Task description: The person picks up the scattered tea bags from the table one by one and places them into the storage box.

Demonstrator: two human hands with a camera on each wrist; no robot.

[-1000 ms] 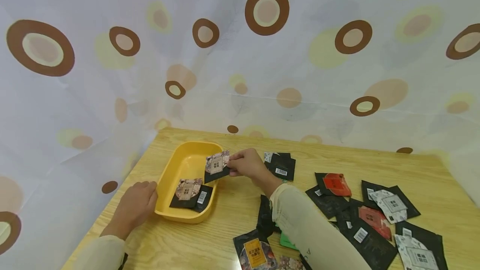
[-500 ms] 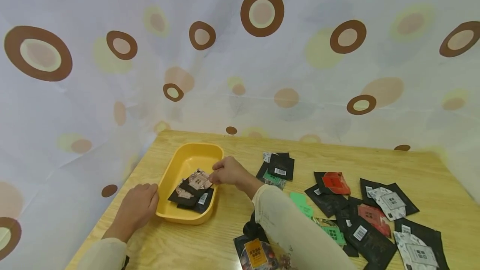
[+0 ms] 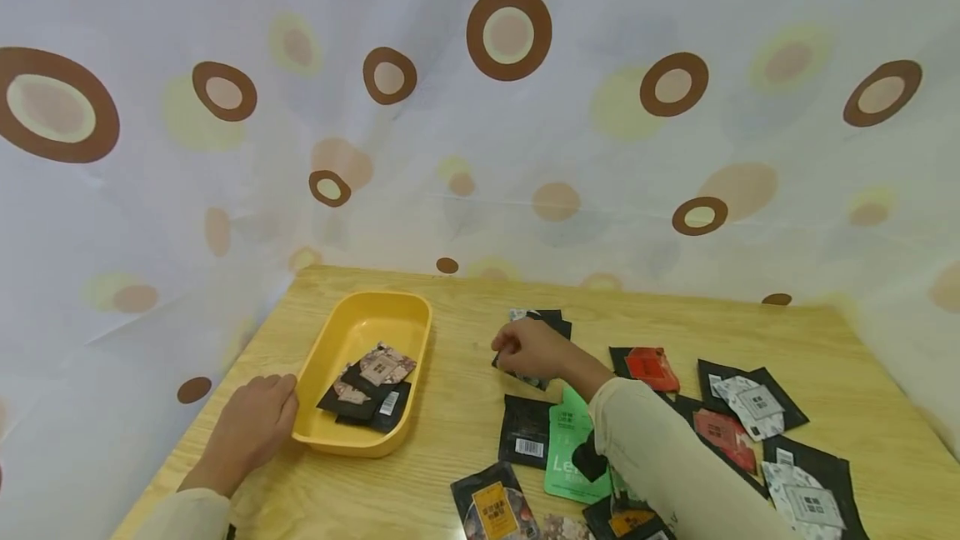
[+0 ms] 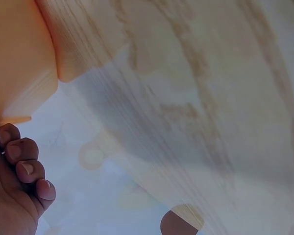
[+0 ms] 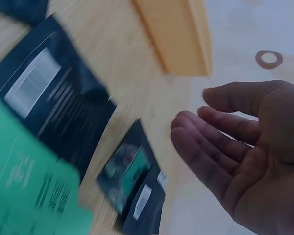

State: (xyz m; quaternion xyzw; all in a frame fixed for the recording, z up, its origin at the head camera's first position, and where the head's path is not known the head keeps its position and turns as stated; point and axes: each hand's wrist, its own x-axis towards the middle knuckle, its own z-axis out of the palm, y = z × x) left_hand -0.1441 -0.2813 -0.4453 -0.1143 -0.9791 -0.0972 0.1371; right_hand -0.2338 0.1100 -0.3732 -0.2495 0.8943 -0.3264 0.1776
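Observation:
A yellow plastic bin (image 3: 378, 325) stands at the table's left side, several black packets (image 3: 383, 365) with patterned or barcoded faces lying in it. At its near-left rim, my left hand (image 3: 253, 430) grips the edge; the left wrist view shows its curled fingers (image 4: 27, 169) at the bin's lip. My right hand (image 3: 536, 348) hovers over a small pile of black-and-green packets (image 3: 553, 323) at the back middle, partly hiding them. In the right wrist view, that hand (image 5: 245, 147) has thumb and fingers apart with nothing between them.
Right of the bin lie a barcoded black packet (image 3: 525, 432), a large green packet (image 3: 570, 457) and an orange-labelled one (image 3: 493, 507). More packets, red (image 3: 651, 367) and grey-white (image 3: 761, 407), spread over the right. A patterned sheet (image 3: 480, 148) hangs behind the table (image 3: 465, 415).
My right hand let a pink-patterned packet go in the bin, then moved right to the back pile. The left hand stays at the rim. The head view shifted slightly.

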